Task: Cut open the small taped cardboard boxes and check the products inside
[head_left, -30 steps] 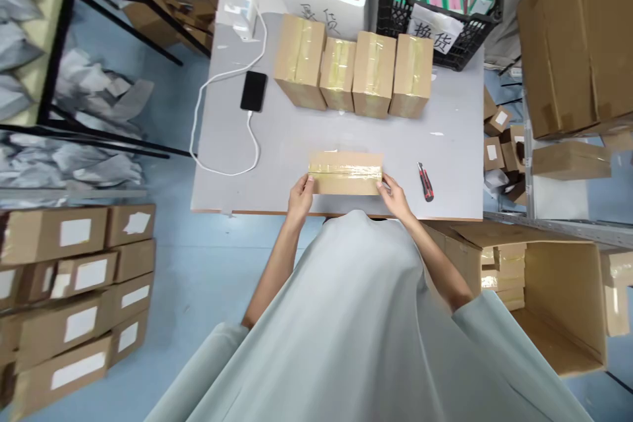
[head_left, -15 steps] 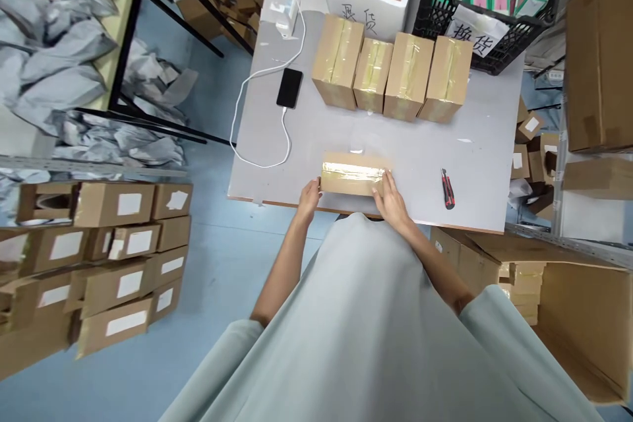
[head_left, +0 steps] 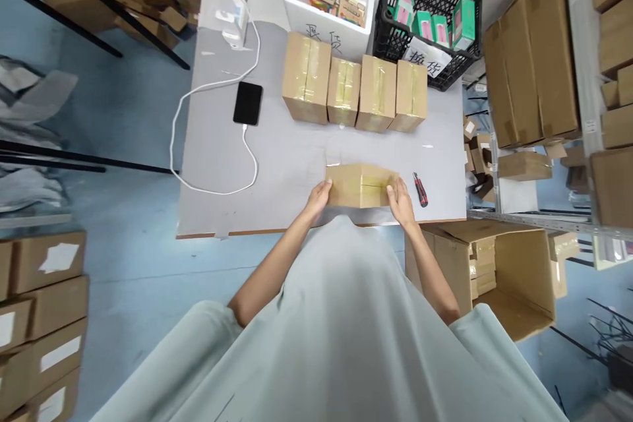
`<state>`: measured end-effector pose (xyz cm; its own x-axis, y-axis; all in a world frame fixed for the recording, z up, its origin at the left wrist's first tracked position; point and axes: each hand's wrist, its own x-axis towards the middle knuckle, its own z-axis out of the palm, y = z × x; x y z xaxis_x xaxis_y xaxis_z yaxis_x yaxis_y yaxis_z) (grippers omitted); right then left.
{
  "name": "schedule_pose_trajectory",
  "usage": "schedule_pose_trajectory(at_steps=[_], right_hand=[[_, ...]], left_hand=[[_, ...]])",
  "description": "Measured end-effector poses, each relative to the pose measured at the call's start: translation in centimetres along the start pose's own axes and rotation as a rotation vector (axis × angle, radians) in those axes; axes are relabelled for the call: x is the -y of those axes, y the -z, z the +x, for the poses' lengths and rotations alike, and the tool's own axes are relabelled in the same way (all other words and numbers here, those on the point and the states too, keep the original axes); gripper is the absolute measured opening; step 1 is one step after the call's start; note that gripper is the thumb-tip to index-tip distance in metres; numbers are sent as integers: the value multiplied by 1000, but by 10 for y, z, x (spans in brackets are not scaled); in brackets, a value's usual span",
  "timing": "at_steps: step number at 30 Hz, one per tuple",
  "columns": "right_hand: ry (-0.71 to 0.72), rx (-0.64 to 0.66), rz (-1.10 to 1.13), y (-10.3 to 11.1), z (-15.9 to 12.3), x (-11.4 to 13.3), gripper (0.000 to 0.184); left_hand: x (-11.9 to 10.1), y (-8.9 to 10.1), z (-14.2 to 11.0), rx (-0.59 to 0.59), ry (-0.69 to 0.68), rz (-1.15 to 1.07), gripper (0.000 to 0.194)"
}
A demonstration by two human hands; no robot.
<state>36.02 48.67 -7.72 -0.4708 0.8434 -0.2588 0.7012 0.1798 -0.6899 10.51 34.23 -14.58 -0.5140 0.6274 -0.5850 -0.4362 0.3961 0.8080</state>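
A taped cardboard box (head_left: pixel 353 186) is held between my two hands near the front edge of the table (head_left: pixel 277 158). My left hand (head_left: pixel 319 198) grips its left end, and my right hand (head_left: pixel 401 200) presses its right end with the fingers along the side. The box is turned so that two faces show, with clear yellowish tape on the right one. Just right of my right hand lies a red and black utility knife (head_left: pixel 420 189). Behind the held box stand several taped cardboard boxes (head_left: pixel 306 76) in a row.
A black phone (head_left: pixel 248 103) on a white cable lies left, near a power strip (head_left: pixel 235 23). At the back stand a white foam bin (head_left: pixel 326 33) and a black crate (head_left: pixel 430 46). A large open carton (head_left: pixel 524 283) stands below right; boxes (head_left: pixel 54 303) are stacked left.
The box has been turned from its taped top facing up to showing two faces. My right hand has shifted to its right end. The whole view has swung to the right.
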Motion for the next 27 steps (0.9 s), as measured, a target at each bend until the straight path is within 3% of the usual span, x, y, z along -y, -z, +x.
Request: schedule_pose_trajectory(at_steps=[3, 6, 11, 14, 20, 23, 27], right_hand=[[-8, -35, 57, -7, -8, 21, 109], [-34, -80, 93, -19, -16, 41, 106], [38, -91, 214, -37, -23, 69, 96], [60, -36, 296, -58, -22, 81, 98], [39, 43, 362, -101, -14, 90, 107], [47, 66, 368, -100, -11, 83, 107], [32, 55, 362, -78, -5, 61, 107]], left_hand=[[-13, -7, -4, 155, 40, -43, 65], [-27, -2, -9, 230, 7, -31, 68], [-46, 39, -21, 200, -103, -3, 81], [-49, 70, -29, 147, -152, 49, 77], [-35, 106, -31, 78, -162, 35, 73], [-20, 109, -18, 24, -89, 57, 71], [-5, 101, 5, -26, -32, 155, 51]])
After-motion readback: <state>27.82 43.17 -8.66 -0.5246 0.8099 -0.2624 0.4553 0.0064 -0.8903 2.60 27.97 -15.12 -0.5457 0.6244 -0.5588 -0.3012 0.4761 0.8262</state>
